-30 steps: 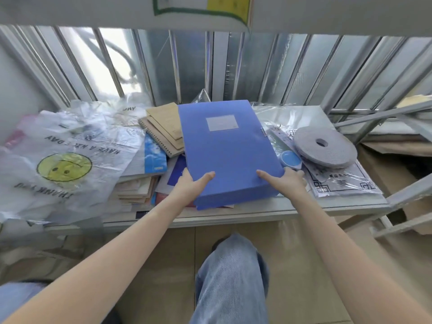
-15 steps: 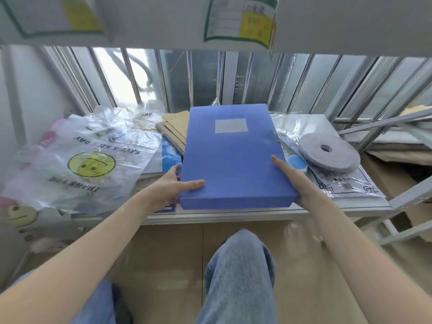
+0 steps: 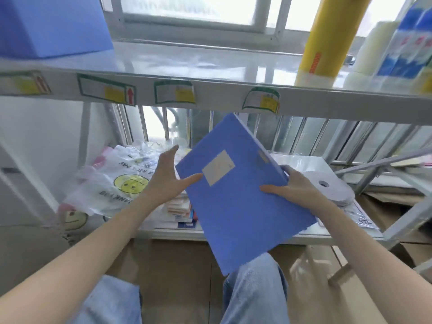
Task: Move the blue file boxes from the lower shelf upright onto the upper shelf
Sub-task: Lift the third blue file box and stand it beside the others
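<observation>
A blue file box (image 3: pixel 236 206) with a pale label hangs tilted in the air in front of the lower shelf (image 3: pixel 257 238), its top corner close under the upper shelf's front rail (image 3: pixel 210 94). My right hand (image 3: pixel 292 188) grips its right edge. My left hand (image 3: pixel 167 176) touches the box's left edge, thumb on the front face and fingers spread. Another blue file box (image 3: pixel 51 24) stands on the upper shelf at the far left.
On the upper shelf's right stand a yellow roll (image 3: pixel 327 40) and blue-white packs (image 3: pixel 406 50). The lower shelf holds smiley plastic bags (image 3: pixel 121 181), stacked notebooks (image 3: pixel 181 208) and a grey tape roll (image 3: pixel 327 187). A window lies behind.
The blue file box has come off the lower shelf's pile, been lifted and tipped up on a slant. My view has risen, so the upper shelf's surface now shows.
</observation>
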